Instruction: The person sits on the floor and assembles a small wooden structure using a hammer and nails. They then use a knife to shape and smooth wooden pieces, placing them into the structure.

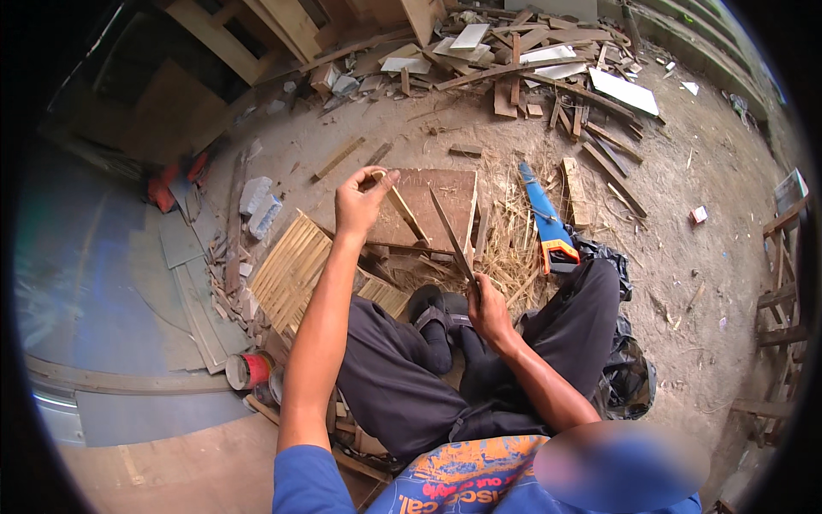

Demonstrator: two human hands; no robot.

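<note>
A heap of scrap wood (535, 64) sprawls across the upper right of the frame. Left of centre lies a row of pale strips (287, 270), near a brown board (417, 195) at the centre. Right of centre rests a blue saw (545, 210). The hands are apart: mid-frame, the right hand (490, 310) grips a long knife (452, 233), blade upward, and the left hand (363, 204) pinches a thin strip (405, 212) slanting down over the board.

A head-worn fisheye looks closely down on left hand (363, 204) and right hand (489, 308), its edges perhaps too dark to read.
</note>
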